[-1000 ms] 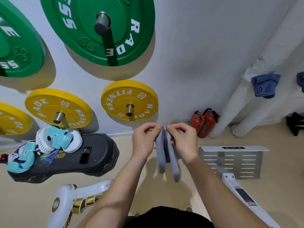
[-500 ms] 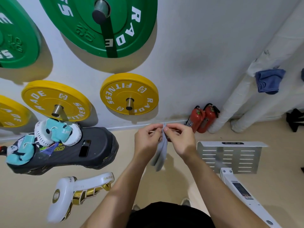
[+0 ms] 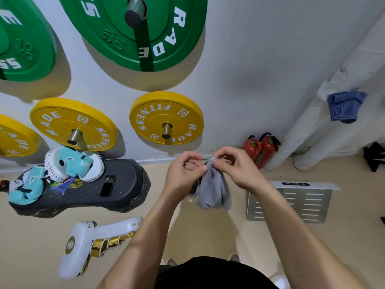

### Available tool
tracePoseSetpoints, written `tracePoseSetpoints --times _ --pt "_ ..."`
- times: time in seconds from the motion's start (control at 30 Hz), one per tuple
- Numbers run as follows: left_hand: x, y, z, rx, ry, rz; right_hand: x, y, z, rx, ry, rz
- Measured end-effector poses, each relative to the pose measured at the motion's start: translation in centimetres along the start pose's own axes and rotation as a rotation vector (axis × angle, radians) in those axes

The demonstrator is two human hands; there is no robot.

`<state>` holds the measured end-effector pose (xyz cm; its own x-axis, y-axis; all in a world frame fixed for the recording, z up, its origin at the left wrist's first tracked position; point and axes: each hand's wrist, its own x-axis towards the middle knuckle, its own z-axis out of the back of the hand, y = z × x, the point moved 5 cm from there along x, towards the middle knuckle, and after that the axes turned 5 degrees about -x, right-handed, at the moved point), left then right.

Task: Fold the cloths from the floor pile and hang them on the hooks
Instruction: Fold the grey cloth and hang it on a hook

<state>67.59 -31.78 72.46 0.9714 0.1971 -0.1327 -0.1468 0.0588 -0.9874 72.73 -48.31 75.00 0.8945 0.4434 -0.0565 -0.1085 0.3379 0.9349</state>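
Head view: left hand point(image 3: 183, 172) and right hand point(image 3: 237, 167) pinch the grey cloth point(image 3: 212, 190), hanging wider than before.

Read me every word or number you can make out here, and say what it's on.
"RADE" and "FITNESS": middle yellow weight plate.
"RADE" and "FITNESS": left yellow weight plate.
"RADE", embossed "10 KG": big green weight plate.
"OXING", upside down, first letter out of sight: white pad.
Too small or blurred to read: black label on the metal plate; fire extinguisher labels; print on the white and teal gloves.
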Motion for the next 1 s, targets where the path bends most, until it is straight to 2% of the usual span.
tracePoseSetpoints --times 0.07,0.1,0.2,0.47,0.63,0.77,0.9,1.0 --pt "0.5 0.0 0.4 0.247 0.053 -0.125 0.3 1.4 0.9 -0.039 0.050 0.049" --pt "0.6 0.1 0.3 0.296 0.099 -0.157 0.4 2.2 1.4 -0.037 0.065 0.063" --pt "0.6 0.7 -0.1 0.300 0.153 -0.132 0.8 4.0 2.7 0.009 0.069 0.077" --pt "0.1 5.0 -1.1 0.402 0.112 -0.008 2.0 7.0 5.0 0.069 -0.036 0.166" --pt "0.7 6.6 -1.6 0.479 0.100 0.031 2.4 8.5 5.9 0.104 -0.037 0.203" --pt "1.7 6.7 -1.9 0.599 0.115 -0.044 2.5 9.4 6.9 0.092 -0.049 0.211" --pt "2.3 6.1 -0.3 0.543 -0.010 -0.089 2.8 9.0 8.6 0.081 -0.108 0.204" --pt "2.3 4.8 2.8 0.385 -0.176 -0.054 3.3 6.2 10.9 -0.048 -0.292 0.136"
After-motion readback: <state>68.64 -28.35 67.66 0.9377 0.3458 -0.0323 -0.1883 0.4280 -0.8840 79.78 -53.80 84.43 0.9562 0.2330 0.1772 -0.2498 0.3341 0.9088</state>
